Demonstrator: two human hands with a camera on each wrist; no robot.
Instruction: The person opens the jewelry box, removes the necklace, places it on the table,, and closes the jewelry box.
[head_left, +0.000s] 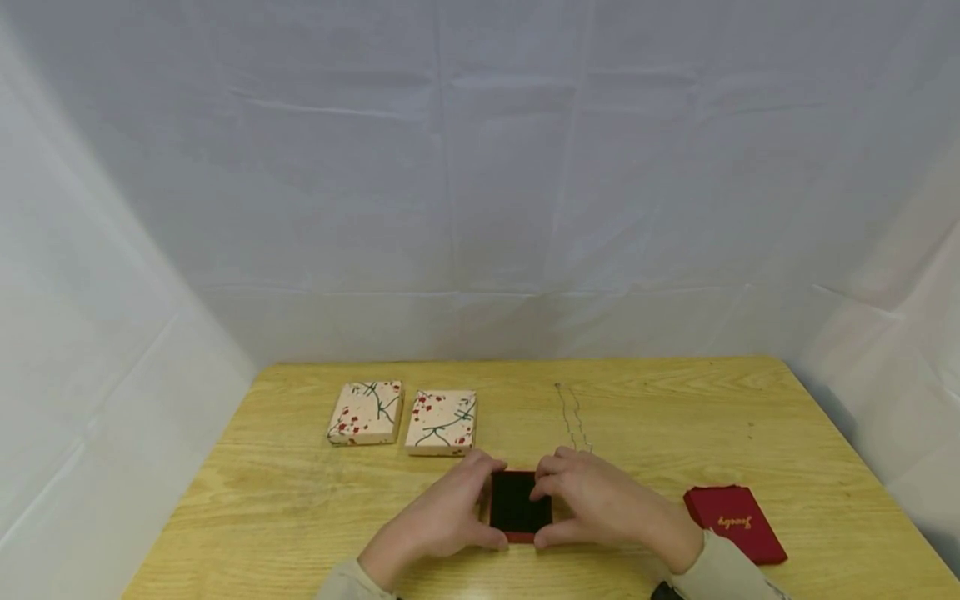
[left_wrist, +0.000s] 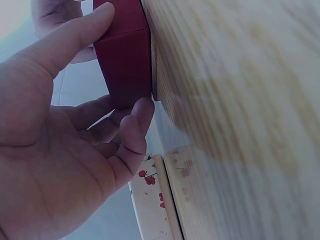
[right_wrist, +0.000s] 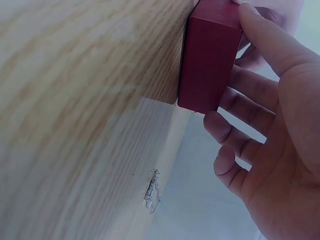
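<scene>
A small dark red jewelry box (head_left: 517, 538) sits without its lid on the table in front of me, its black lining (head_left: 516, 504) facing up. My left hand (head_left: 450, 510) grips its left side, thumb at the near corner and fingers toward the far one. On the opposite side my right hand (head_left: 600, 500) holds the box between thumb and fingers, with one bent finger over the lining. Both wrist views show the red box wall (left_wrist: 125, 60) between thumb and fingers. A thin silver necklace (head_left: 576, 417) lies just beyond the right hand.
A dark red lid (head_left: 738, 523) with gold lettering lies to the right, beside the right forearm. Two cream boxes with red flowers, the left one (head_left: 366, 412) and the right one (head_left: 442, 422), stand at the back left. White cloth (head_left: 510, 208) hangs behind the wooden table (head_left: 285, 500).
</scene>
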